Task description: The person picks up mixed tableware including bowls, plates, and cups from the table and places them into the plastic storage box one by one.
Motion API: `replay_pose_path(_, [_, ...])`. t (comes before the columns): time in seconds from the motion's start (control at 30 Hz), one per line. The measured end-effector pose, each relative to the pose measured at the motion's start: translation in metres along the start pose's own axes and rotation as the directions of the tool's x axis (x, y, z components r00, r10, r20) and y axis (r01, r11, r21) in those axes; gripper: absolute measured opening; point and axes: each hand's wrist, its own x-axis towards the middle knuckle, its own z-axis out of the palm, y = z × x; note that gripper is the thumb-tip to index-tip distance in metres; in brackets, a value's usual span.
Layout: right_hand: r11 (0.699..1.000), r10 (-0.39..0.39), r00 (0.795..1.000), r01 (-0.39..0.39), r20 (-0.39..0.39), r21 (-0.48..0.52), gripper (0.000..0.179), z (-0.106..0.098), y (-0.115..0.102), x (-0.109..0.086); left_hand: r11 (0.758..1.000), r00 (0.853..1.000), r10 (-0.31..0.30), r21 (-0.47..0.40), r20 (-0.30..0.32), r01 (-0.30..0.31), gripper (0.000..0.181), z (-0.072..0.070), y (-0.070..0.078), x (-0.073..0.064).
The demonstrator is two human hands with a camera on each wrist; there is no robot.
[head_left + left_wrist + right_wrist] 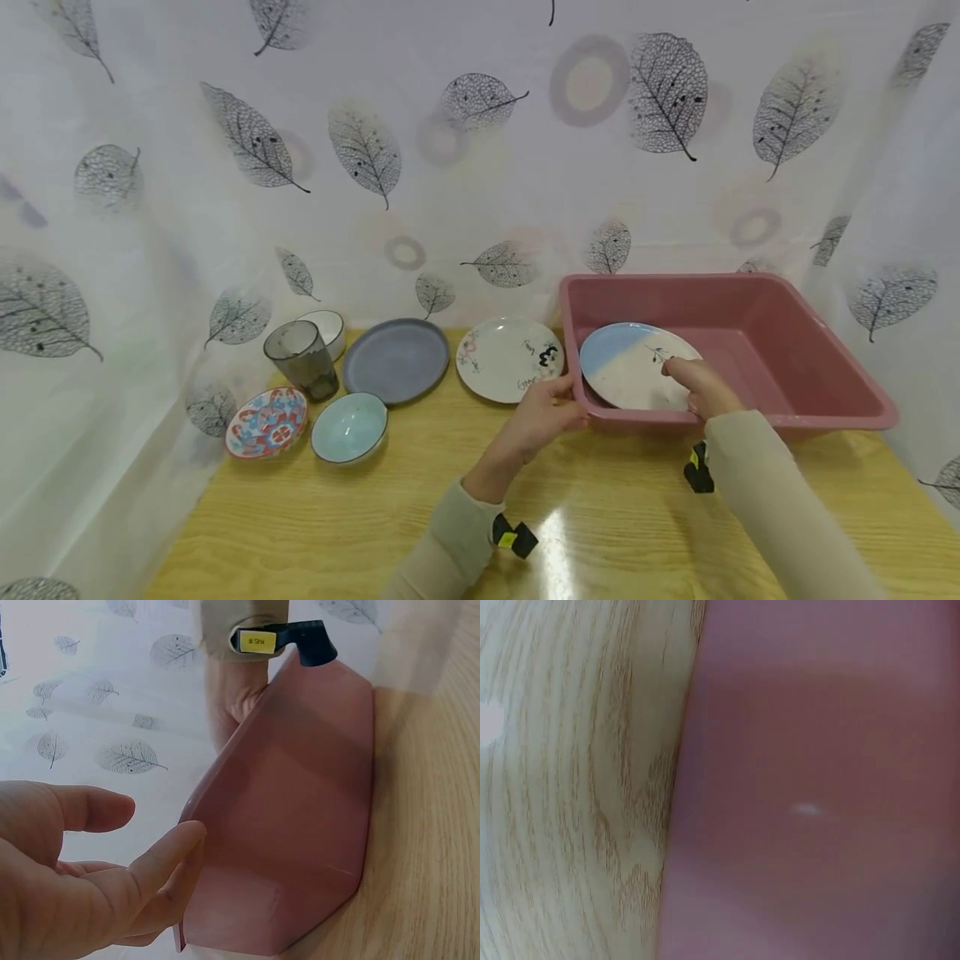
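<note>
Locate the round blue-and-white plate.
Head view, right of centre: the plate lies in the left end of the pink rectangular plastic tub, the right hand at the plate's right edge.

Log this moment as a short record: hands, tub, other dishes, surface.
Left hand: touches the tub's rim
Tub: pink, holds a blue-and-white plate
Right hand: at that plate's right edge, thumb over it
Left of tub: flowered plate, gray plate, smoky cup, white bowl, red-patterned bowl, light-blue bowl
Surface: wooden table
</note>
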Motion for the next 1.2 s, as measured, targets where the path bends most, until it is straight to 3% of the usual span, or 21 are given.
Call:
replay_pose_path(0.17, [1.0, 0.014, 0.999, -0.013, 0.037, -0.007, 0.079, -0.0028, -0.0019, -0.0003, 0.999, 0.999, 0.033, -0.008, 0.009, -0.033, 0.053, -0.0009, -0.0025, 0.0004])
replay_pose_path(0.33, [0.997, 0.075, 0.997, -0.075, 0.001, 0.024, 0.085, -0.0049, -0.0012, 0.0006, 0.999, 0.999, 0.038, -0.018, 0.029, -0.037, 0.052, -0.0008, -0.0039, 0.001])
replay_pose_path(0.77, [0.985, 0.097, 0.992, -0.084, -0.083, 0.152, 0.079, -0.0029, 0.002, -0.0034, 0.999, 0.999, 0.028, -0.033, 0.045, -0.027, 0.053, -0.0006, -0.0017, 0.0012])
replay_pose_path(1.1, [0.968, 0.048, 0.988, -0.009, -0.15, 0.251, 0.076, 0.0018, 0.0038, -0.004, 0.999, 0.998, 0.026, -0.038, 0.048, -0.024, 0.053, -0.0019, -0.0021, -0.0001])
replay_pose_path(1.2, [0.98, -0.021, 0.98, 0.06, -0.198, 0.191, 0.069, 0.0035, 0.0061, -0.006, 0.999, 0.999, 0.019, -0.044, 0.043, -0.017, 0.053, -0.0023, -0.0015, 0.0])
